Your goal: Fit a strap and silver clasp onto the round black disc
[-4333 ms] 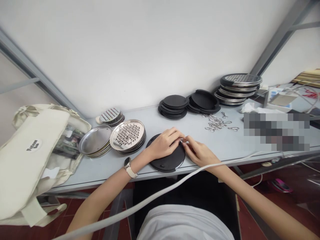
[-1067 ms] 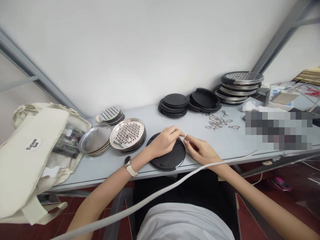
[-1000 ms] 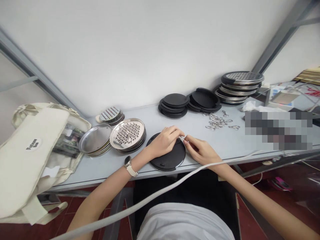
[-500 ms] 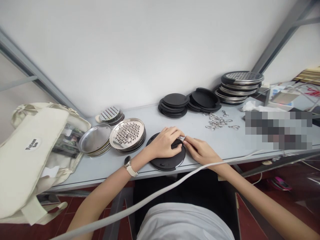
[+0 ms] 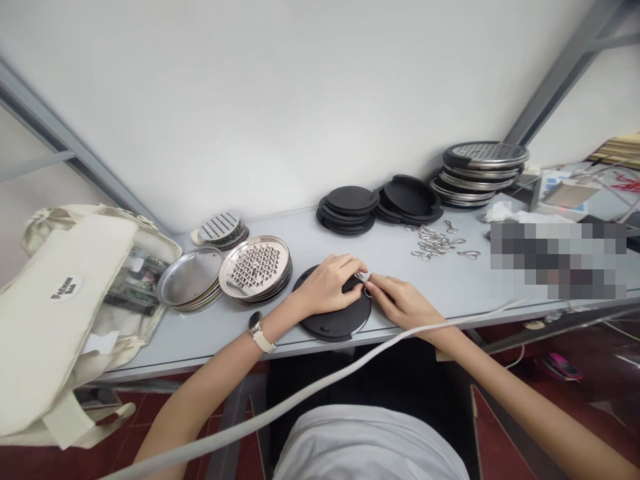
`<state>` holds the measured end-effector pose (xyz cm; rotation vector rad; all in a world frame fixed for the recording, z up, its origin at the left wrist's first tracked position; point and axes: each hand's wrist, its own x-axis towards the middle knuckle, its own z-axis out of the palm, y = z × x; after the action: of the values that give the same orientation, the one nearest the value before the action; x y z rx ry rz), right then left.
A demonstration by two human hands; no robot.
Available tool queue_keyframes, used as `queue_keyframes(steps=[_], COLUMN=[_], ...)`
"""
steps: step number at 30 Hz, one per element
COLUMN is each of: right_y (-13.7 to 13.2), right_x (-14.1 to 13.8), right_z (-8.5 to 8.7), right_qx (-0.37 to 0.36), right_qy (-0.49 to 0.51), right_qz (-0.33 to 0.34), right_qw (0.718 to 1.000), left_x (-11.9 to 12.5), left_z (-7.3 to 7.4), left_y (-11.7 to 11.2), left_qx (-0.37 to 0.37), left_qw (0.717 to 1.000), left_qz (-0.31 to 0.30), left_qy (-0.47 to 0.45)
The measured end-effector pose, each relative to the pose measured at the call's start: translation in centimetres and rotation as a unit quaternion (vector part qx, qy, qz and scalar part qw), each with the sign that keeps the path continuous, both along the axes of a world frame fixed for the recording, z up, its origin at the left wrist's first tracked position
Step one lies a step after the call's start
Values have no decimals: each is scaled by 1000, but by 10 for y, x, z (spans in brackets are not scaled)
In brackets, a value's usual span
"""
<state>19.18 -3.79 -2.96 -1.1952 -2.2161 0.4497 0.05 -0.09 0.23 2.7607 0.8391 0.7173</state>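
Note:
A black round plastic base (image 5: 345, 320) lies on the desk near its front edge. My left hand (image 5: 327, 285) rests over it, thumb and fingers closed at its upper right part. From the right, my right hand (image 5: 406, 301) pinches a small metal wire clip (image 5: 368, 292) at the base's edge, between thumb and forefinger. The clip's far end is by my left fingertips and partly hidden. Just left of the base stands a stack of round metal grater plates (image 5: 256, 268). Loose wire clips (image 5: 436, 244) lie in a pile beyond my right hand.
Plain metal discs (image 5: 190, 277) and small grater discs (image 5: 220, 228) stand left, beside a cream bag (image 5: 95, 267). Black round parts (image 5: 353, 200) and black trays (image 5: 410, 197) line the wall. Assembled graters (image 5: 485, 157) are stacked back right. A white cable (image 5: 300, 393) crosses before me.
My right fingers have shifted slightly at the base's edge, and a loop of the clip now shows below the fingertips. My left thumb has drawn a little nearer the clip.

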Motion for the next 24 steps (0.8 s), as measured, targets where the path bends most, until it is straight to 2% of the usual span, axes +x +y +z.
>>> queue_keyframes(steps=[11, 24], right_y=[1, 2], right_x=[0, 1], right_z=[-1, -2], right_qx=[-1, -2], right_qy=[-11, 0], right_qz=[-2, 3], right_qw=[1000, 1000], left_x=[0, 0], left_z=[2, 2], left_y=[0, -1], left_qx=[-7, 20], left_qw=[1000, 1000], left_qz=[-3, 14], left_qy=[-2, 7])
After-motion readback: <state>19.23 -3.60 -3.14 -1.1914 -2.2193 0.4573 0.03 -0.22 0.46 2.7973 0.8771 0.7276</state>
